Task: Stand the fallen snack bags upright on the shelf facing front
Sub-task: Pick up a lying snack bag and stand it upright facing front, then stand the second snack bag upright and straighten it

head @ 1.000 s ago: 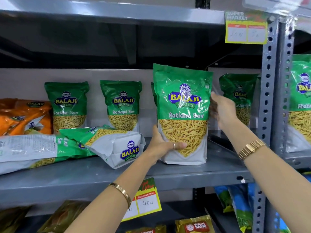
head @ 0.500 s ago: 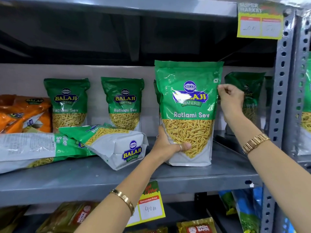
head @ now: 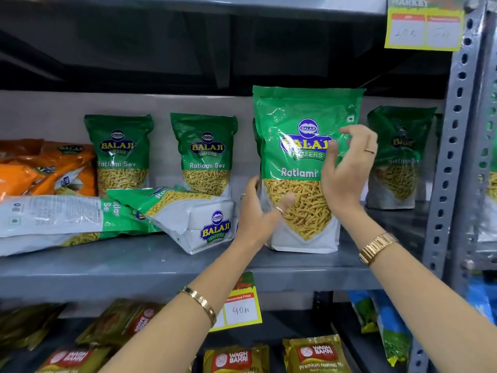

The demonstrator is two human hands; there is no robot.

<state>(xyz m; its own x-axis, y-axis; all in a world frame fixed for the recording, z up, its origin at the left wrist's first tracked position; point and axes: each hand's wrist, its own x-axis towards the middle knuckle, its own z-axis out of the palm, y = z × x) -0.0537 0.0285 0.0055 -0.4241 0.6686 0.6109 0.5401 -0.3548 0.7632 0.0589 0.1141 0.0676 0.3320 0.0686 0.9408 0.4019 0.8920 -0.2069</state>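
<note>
A large green Balaji Ratlami Sev bag (head: 301, 109) stands upright and faces front on the grey shelf (head: 161, 265). My left hand (head: 256, 216) holds its lower left edge, thumb across the front. My right hand (head: 347, 170) hovers in front of the bag's right half with curled fingers apart, gripping nothing. To the left, a fallen green bag (head: 188, 219) lies tilted with its base toward me. Another fallen bag (head: 53, 219) lies flat, back side up. Orange bags (head: 45, 168) are slumped at the far left.
Upright green bags stand at the back of the shelf (head: 119, 154), (head: 205, 154), (head: 400, 157). A perforated steel post (head: 451, 157) bounds the shelf on the right. A yellow price tag (head: 242, 305) hangs from the shelf edge. Wagh Bakri packs (head: 317, 356) fill the shelf below.
My right hand has come off the bag's right edge and moved in front of it, fingers spread. The left hand has slid a little higher on the left edge. The bag now stands straight.
</note>
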